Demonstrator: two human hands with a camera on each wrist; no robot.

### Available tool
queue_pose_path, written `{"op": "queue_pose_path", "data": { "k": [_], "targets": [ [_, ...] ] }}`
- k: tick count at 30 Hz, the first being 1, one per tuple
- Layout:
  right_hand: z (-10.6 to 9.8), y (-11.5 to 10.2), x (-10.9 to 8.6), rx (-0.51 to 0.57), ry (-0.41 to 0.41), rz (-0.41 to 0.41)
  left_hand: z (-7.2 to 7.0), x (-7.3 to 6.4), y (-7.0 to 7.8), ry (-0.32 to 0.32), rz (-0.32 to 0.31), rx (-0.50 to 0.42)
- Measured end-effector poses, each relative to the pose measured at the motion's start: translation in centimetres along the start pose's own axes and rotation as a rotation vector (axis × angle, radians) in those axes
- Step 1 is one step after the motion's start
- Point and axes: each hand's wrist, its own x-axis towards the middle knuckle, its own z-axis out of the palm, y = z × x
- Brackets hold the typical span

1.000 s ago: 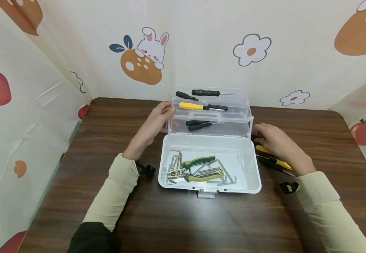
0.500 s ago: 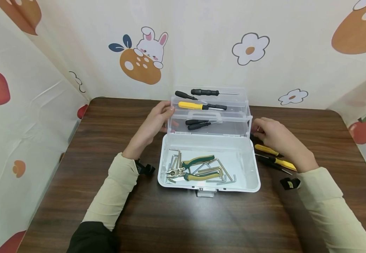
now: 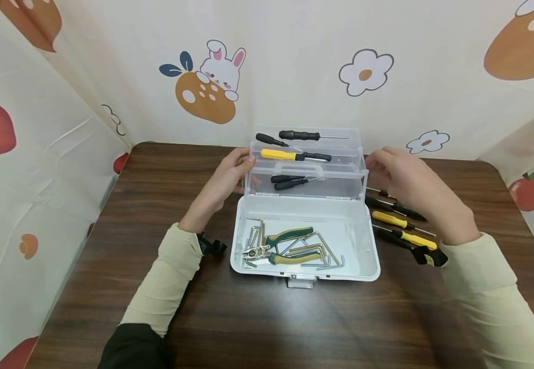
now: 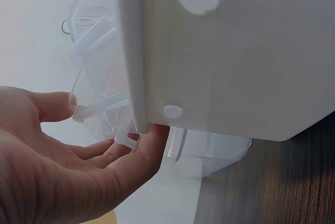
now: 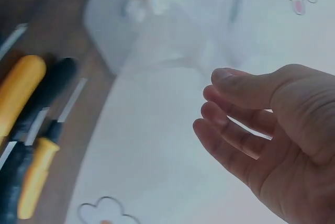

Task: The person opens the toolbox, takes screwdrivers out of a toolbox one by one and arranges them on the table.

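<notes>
A white toolbox (image 3: 354, 246) stands unfolded on the table, its clear tiered trays (image 3: 340, 187) raised at the back. My left hand (image 3: 227, 177) grips the left edge of the trays, thumb in front and fingers behind; in the left wrist view the thumb presses clear plastic. By the trays' right edge hangs my right hand (image 3: 412, 182), its fingers loosely bent and holding nothing; in the right wrist view they look apart from the plastic. Pliers (image 3: 290, 257) and several hex keys (image 3: 333, 251) lie inside the box. A yellow screwdriver (image 3: 278, 154) and several black screwdrivers (image 3: 299, 135) rest in the trays.
To the right of the box, several screwdrivers lie on the brown table (image 3: 322, 328), among them a yellow-handled screwdriver (image 3: 389, 219). A printed curtain (image 3: 294, 77) hangs close behind the toolbox.
My right hand has lifted from the screwdrivers beside the box and moved back, up to the trays' right edge. More of those screwdrivers now show. The left hand keeps its hold.
</notes>
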Motion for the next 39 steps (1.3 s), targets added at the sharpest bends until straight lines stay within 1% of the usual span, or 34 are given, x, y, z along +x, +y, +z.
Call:
{"op": "queue_pose_path", "data": {
  "k": [2,4,6,9,19,24,29,33,39],
  "targets": [
    [-0.5,-0.5,0.3,0.008,0.011,0.008,0.0,0.0,0.0,-0.001,0.001,0.000],
    [-0.9,-0.9,0.7,0.012,0.033,-0.002,0.0,-0.1,-0.1,-0.003,0.000,-0.001],
    [-1.1,-1.3,1.1,0.015,0.054,-0.027,-0.1,-0.1,-0.1,-0.003,-0.001,0.000],
    [-1.2,-2.1,1.8,0.016,0.061,-0.055,-0.1,-0.1,-0.2,-0.003,-0.002,0.003],
    [-0.7,-5.3,4.7,0.000,-0.021,-0.090,-0.1,0.0,-0.2,-0.002,-0.004,0.003],
    [-0.5,-6.7,5.9,0.021,-0.058,-0.094,-0.1,0.0,-0.1,-0.005,-0.004,0.001],
    [0.1,-7.8,6.9,0.035,-0.073,-0.109,-0.1,0.0,0.0,-0.006,0.000,0.002],
    [0.7,-8.6,7.6,0.042,-0.068,-0.136,-0.1,0.0,0.0,-0.004,-0.002,0.007],
    [1.5,-9.9,8.5,0.026,-0.072,-0.178,0.0,0.0,0.0,-0.002,-0.004,0.002]
  ]
}}
